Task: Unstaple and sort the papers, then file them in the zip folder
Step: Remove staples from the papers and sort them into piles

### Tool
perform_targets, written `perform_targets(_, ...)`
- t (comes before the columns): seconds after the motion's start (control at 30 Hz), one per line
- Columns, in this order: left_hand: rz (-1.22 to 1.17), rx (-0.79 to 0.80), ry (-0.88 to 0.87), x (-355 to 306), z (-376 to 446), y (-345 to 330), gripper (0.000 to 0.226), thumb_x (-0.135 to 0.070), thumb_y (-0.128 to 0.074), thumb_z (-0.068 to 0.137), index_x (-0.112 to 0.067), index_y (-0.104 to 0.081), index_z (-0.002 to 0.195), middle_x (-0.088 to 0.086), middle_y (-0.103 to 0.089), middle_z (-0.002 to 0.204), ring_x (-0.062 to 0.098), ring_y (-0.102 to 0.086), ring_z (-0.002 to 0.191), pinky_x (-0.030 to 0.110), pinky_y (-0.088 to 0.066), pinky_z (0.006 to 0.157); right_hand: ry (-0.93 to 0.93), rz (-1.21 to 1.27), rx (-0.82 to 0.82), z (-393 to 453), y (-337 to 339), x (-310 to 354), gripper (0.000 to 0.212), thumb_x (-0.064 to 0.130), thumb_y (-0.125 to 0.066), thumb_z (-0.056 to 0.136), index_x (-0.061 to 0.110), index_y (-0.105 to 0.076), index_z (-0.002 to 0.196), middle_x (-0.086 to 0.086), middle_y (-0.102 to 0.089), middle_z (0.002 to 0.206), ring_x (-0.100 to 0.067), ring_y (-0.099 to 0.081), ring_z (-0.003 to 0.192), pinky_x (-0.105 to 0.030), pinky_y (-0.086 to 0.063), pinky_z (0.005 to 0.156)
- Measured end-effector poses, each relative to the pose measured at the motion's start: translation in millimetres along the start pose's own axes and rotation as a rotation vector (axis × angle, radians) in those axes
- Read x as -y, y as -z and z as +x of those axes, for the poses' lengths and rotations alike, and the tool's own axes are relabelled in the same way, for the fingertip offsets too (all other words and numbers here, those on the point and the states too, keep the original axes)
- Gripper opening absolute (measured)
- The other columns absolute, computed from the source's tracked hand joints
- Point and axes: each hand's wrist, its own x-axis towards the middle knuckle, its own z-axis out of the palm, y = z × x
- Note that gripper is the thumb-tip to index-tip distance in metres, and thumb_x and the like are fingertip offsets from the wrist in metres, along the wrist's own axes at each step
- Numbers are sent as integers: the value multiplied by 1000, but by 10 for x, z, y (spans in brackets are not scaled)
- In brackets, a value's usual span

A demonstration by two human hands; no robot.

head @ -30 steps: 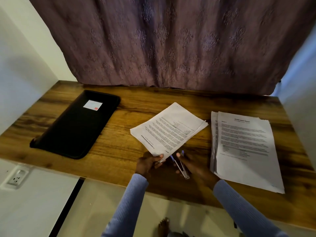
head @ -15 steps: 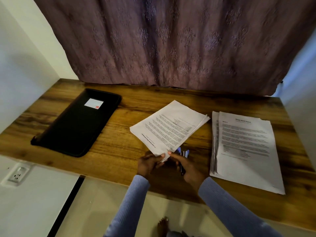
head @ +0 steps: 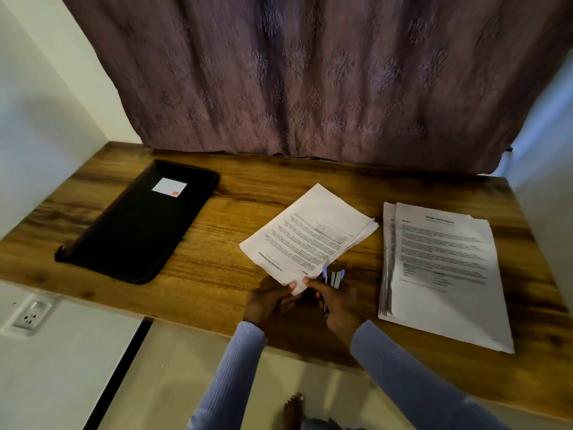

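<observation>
A stapled set of printed papers (head: pixel 310 237) lies slanted on the wooden desk (head: pixel 217 274). My left hand (head: pixel 268 302) pinches its near corner with thumb and fingers. My right hand (head: pixel 336 302) grips a metal staple remover (head: pixel 333 279), and its forefinger touches the same paper corner. The remover's jaws sit just right of that corner; whether they bite the staple is hidden. A bigger pile of printed papers (head: pixel 443 268) lies flat to the right. The black zip folder (head: pixel 139 225), shut, with a white label, lies at the left.
A purple patterned curtain (head: pixel 310 82) hangs along the desk's back edge. White walls close in on both sides. A wall socket (head: pixel 31 316) sits below the desk's front left edge. A bare foot (head: pixel 293 411) shows on the floor below.
My right hand has brought the staple remover from beside the papers up to their near corner, turning it so the jaws point away. The paper set shifted slightly; my left hand keeps its pinch.
</observation>
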Motion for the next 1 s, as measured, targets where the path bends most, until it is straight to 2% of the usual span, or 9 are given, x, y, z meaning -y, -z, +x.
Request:
perform_targets(0.3, 23, -55, -59, 77, 54, 21, 38, 2, -72, 76, 1, -61, 112, 16, -71, 96, 25, -72, 69, 27, -56, 52, 70, -96, -34, -65, 36, -10, 29, 9, -84, 63, 4, -66, 84, -4, -63, 65, -9, -50, 49, -18, -42, 40)
perform_targets(0.37, 29, -69, -53, 85, 70, 29, 36, 2, -72, 76, 3, -61, 110, 17, -71, 94, 25, -71, 66, 27, -56, 52, 108, -135, 3, -79, 66, -10, 29, 10, -83, 65, 5, -67, 88, -3, -66, 68, -9, -52, 50, -18, -43, 42)
perform_targets(0.43, 42, -91, -46, 84, 99, 34, 36, 4, -72, 75, 6, -61, 110, 20, -70, 95, 25, -70, 63, 27, -56, 50, 151, -170, 106, -79, 105, -2, 33, 17, -79, 72, 7, -67, 100, -1, -69, 77, -10, -59, 56, -18, -44, 46)
perform_targets(0.53, 57, -107, -41, 66, 150, 41, 36, 6, -71, 75, 8, -59, 109, 24, -68, 98, 24, -69, 59, 28, -56, 48, 142, -360, 266, -107, 162, 90, 34, 45, -52, 90, 18, -61, 109, 2, -68, 81, -9, -62, 60, -17, -43, 46)
perform_targets(0.6, 72, -107, -33, 52, 165, 46, 34, 7, -70, 75, 8, -59, 107, 26, -67, 98, 23, -68, 55, 28, -56, 48, 16, -450, 339, -134, 204, 170, 44, 52, -30, 96, 19, -58, 102, -3, -61, 72, -11, -55, 55, -18, -43, 45)
perform_targets(0.63, 78, -109, -32, 46, 166, 49, 32, 8, -70, 75, 7, -59, 105, 26, -67, 97, 23, -68, 54, 28, -56, 48, -25, -471, 360, -136, 232, 196, 47, 52, -28, 96, 16, -58, 100, -4, -60, 69, -12, -54, 54, -19, -44, 46)
perform_targets(0.77, 87, -126, -41, 52, 171, 77, 26, 7, -71, 74, 8, -62, 99, 25, -68, 93, 24, -67, 57, 28, -57, 49, -70, -515, 406, -118, 345, 231, 37, 47, -43, 94, 15, -60, 91, -5, -62, 73, -14, -57, 63, -24, -46, 59)
perform_targets(0.87, 95, -129, -68, 72, 176, 90, 27, 6, -74, 72, 11, -65, 96, 28, -68, 93, 25, -67, 59, 27, -54, 48, -47, -514, 445, -91, 367, 228, 37, 47, -52, 89, 13, -62, 100, -5, -66, 77, -14, -60, 65, -24, -47, 56)
perform_targets(1.0, 107, -134, -71, 76, 163, 69, 28, 6, -73, 73, 12, -63, 98, 24, -69, 93, 24, -68, 59, 27, -55, 47, -52, -457, 498, -105, 258, 210, 36, 48, -55, 86, 14, -66, 92, -1, -67, 75, -9, -59, 58, -20, -46, 48)
